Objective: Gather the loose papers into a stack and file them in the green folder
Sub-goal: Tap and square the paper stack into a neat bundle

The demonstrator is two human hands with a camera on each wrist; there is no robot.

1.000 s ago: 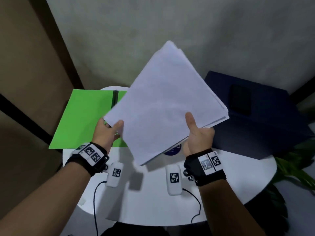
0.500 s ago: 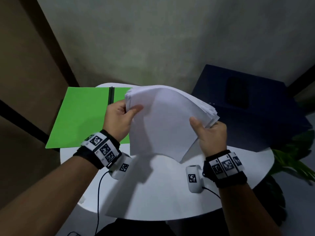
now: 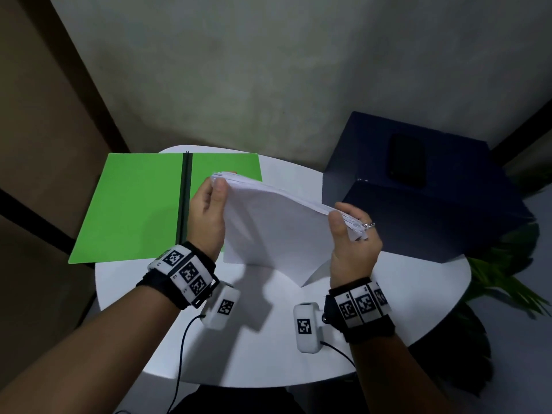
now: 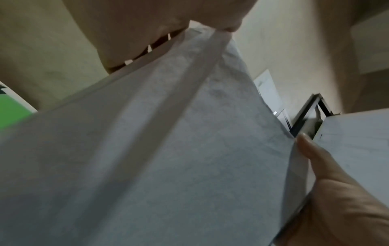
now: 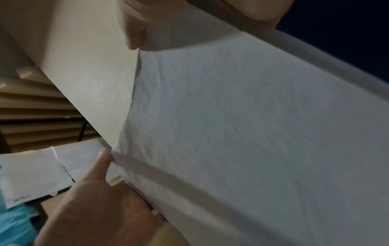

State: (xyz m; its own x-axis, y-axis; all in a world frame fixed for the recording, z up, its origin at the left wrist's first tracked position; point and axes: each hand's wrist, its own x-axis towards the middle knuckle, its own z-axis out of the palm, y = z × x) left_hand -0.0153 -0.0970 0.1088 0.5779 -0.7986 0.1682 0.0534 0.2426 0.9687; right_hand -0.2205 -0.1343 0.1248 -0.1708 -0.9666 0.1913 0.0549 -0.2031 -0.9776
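Note:
A stack of white papers (image 3: 274, 231) stands on its lower edge on the round white table (image 3: 403, 282), tilted toward me. My left hand (image 3: 209, 210) pinches its upper left corner, thumb on the near face. My right hand (image 3: 352, 234) grips the upper right corner, thumb in front and fingers behind. The papers (image 4: 168, 149) fill the left wrist view, and the same papers (image 5: 242, 133) fill the right wrist view. The green folder (image 3: 134, 207) lies open and flat at the table's left, its dark spine (image 3: 183, 198) just left of my left hand.
A dark blue box (image 3: 418, 186) stands at the table's right rear with a black phone (image 3: 407, 164) on top. Green plant leaves (image 3: 501, 279) reach in at the right. A beige wall panel runs along the left.
The papers came down from a raised, flat hold to standing on edge on the table. Both hands shifted from the lower edge to the upper corners.

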